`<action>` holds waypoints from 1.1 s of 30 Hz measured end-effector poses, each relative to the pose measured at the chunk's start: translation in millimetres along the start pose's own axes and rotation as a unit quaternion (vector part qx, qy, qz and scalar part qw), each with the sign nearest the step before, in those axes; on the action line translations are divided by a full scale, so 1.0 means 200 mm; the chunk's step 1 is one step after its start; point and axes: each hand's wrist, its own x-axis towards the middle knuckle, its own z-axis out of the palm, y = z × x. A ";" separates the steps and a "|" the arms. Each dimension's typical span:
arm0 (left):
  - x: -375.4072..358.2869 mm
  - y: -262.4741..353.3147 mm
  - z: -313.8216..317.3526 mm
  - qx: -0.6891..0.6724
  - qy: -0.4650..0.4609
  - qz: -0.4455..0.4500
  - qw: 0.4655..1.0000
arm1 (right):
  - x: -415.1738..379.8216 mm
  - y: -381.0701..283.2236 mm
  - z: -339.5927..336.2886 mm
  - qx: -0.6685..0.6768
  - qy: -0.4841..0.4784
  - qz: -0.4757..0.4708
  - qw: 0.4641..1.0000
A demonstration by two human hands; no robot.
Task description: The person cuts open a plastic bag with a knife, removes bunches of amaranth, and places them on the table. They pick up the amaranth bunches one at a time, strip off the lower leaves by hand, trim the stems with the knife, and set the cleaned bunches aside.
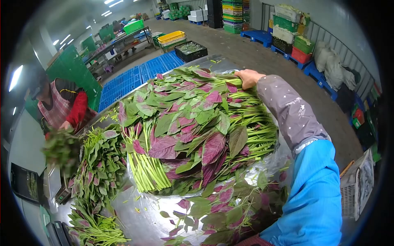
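A large heap of green and purple leafy vegetables (193,127) lies on a metal table (143,213), its pale green stems pointing right and toward the front left. My right hand (249,78) reaches to the far right edge of the heap, with its fingers bent over the stems and clear plastic there; the fingertips are partly hidden, so what they grip is unclear. My right arm wears a grey patterned sleeve cover over blue. Loose leaves (225,209) are scattered in front of the heap. My left hand does not show.
At the left, a co-worker in a plaid apron (49,106) holds a blurred bunch over a scale (57,184). More vegetables (98,164) lie beside the heap. Blue pallets (139,78), a black crate (191,51) and stacked crates (285,30) stand beyond; a white basket (355,192) is at right.
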 end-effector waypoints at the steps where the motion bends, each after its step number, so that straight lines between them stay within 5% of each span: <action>1: -0.01 0.01 0.01 0.004 -0.001 0.002 1.000 | -0.01 0.00 -0.03 0.005 0.005 0.006 1.000; 8: 0.01 -0.07 -0.06 -0.025 -0.039 0.010 0.999 | -0.18 -0.05 -0.32 0.015 0.004 -0.021 1.000; 12: -0.03 -0.02 0.05 0.005 -0.005 -0.017 1.000 | -0.21 -0.02 -0.02 -0.011 -0.033 -0.001 0.999; 14: -0.04 -0.01 0.06 0.003 0.001 -0.029 1.000 | -0.17 0.05 0.11 -0.011 0.075 -0.027 0.997; 24: 0.00 -0.05 0.10 0.007 -0.006 -0.033 0.999 | -0.20 -0.05 0.02 -0.049 0.055 0.016 0.997; 33: -0.03 -0.01 0.08 -0.044 -0.003 -0.031 0.999 | -0.26 -0.11 -0.34 -0.022 0.110 -0.002 0.994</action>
